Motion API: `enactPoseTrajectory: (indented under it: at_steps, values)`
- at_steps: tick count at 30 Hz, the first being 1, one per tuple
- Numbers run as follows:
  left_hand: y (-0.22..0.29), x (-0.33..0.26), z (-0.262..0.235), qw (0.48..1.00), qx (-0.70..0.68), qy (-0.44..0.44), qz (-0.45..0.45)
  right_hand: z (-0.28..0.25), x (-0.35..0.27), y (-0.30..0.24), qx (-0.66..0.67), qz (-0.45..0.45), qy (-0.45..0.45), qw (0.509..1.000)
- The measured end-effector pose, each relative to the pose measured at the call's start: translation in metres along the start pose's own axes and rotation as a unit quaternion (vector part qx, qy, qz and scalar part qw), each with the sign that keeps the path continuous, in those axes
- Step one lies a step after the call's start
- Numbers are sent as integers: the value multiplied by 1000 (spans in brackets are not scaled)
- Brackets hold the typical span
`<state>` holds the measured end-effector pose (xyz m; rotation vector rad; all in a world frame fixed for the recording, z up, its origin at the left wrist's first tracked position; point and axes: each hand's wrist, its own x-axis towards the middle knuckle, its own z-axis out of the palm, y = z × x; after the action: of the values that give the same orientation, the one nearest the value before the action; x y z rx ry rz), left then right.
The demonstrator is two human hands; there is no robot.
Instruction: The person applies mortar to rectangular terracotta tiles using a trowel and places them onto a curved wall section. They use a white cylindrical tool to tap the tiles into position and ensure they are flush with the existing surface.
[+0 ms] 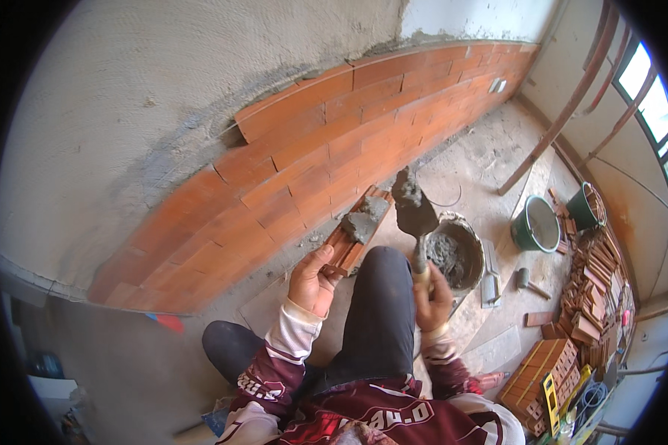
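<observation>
Left hand [313, 282]: fingers curled around the near end of a brick tile [358, 229], thumb on top, firm clamp. Tile held in the air above the bent knee, grooved back face up, long axis running from the hand up and right toward the wall; far end close to the lowest tile course. A lump of grey mortar [365, 219] sits on its far half.

Right hand [431, 298]: fist wrapped tight on the wooden handle of a trowel [413, 211]. Blade upright, tip pointing away from the person, mortar clinging to it, just beside the tile's right edge; contact cannot be told.

Mortar bucket [456, 252] stands immediately right of the trowel, touching nothing held. Between knee and tiled wall [334, 141] only a narrow strip of floor; more open floor beyond the bucket, toward the green buckets [536, 224]. Stacked tiles [594, 285] crowd the right edge. A mallet [528, 281] lies between bucket and stacks.
</observation>
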<state>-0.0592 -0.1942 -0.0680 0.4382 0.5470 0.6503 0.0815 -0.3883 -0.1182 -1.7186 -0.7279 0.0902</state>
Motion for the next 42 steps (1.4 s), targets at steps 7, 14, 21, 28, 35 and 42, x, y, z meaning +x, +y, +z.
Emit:
enactPoseTrajectory:
  at_steps: [7, 14, 21, 28, 35, 42]
  values:
    - [22, -3, 18, 999, -2, -6, 52, 77, -35, 7, -87, -172, 11, 981]
    - [50, -13, -4, 995, 25, -11, 99, 63, -44, 11, -116, -226, -53, 966]
    - [70, -24, -45, 991, 7, 56, 121, 8, -48, 16, -140, -165, -163, 963]
    - [115, -49, -89, 987, 30, 66, 142, -117, -5, 80, -316, 59, -50, 946]
    - [137, -50, -128, 986, -22, -14, 166, -71, 49, 72, -481, -3, -156, 863]
    - [158, -58, -99, 974, -103, -116, 165, 148, 100, -45, 184, -132, -245, 943]
